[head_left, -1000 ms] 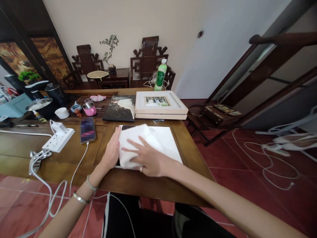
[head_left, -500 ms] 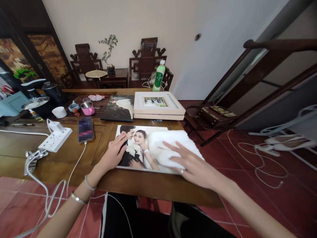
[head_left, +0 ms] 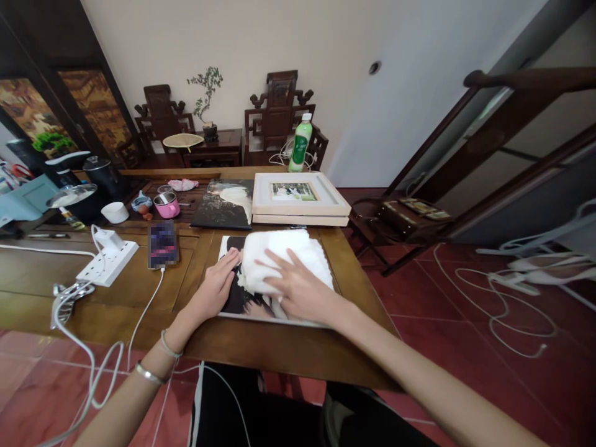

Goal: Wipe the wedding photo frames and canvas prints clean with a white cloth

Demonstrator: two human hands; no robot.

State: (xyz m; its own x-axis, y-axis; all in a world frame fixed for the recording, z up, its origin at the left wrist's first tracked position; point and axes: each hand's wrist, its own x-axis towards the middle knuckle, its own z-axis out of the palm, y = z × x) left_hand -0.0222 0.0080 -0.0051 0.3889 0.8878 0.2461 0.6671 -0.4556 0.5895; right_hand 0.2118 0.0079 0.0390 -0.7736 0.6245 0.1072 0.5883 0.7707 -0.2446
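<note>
Currently right hand lies palm-down, fingers splayed, on the folded white fluffy cloth atop the flat dark-and-pale photo print just below frame centre, left hand flat along print's left side; cloth drag beating that hold could skid it.

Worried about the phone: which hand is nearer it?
Left: the left hand rests on the photo, right of the phone; the right hand lies farther right, on the cloth.
</note>
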